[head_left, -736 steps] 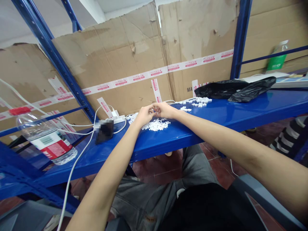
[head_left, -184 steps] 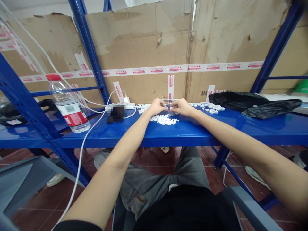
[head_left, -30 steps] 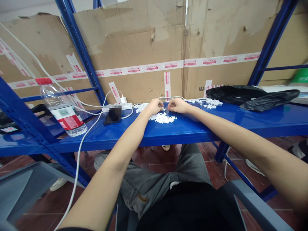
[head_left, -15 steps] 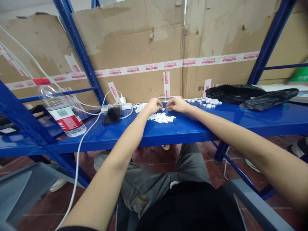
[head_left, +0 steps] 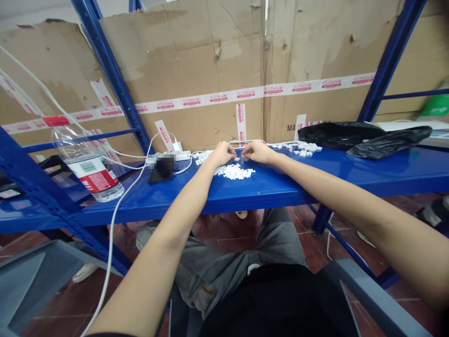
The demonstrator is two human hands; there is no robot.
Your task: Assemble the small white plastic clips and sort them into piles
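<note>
A heap of small white plastic pieces (head_left: 235, 172) lies on the blue shelf top, just in front of my hands. My left hand (head_left: 224, 153) is closed, its fingers bent to a pinch beside the heap; what it holds, if anything, is too small to make out. Facing it from the right, my right hand (head_left: 258, 152) is closed in a pinch with a tiny white piece at its fingertips. A few loose pieces lie in the narrow gap between the two hands. More white pieces (head_left: 306, 149) are spread beyond my right hand, and another group (head_left: 202, 157) lies left of my left hand.
A water bottle (head_left: 91, 171) with a red cap leans at the left, near white cables (head_left: 112, 229). A power strip (head_left: 182, 155) and a blurred dark object (head_left: 161, 169) stand behind-left. At the right lies a black plastic bag (head_left: 365, 135). Cardboard (head_left: 196, 61) closes off the back.
My fingertips have shifted only slightly beside the heap, both hands staying in a pinch. The whole view has moved a little.
</note>
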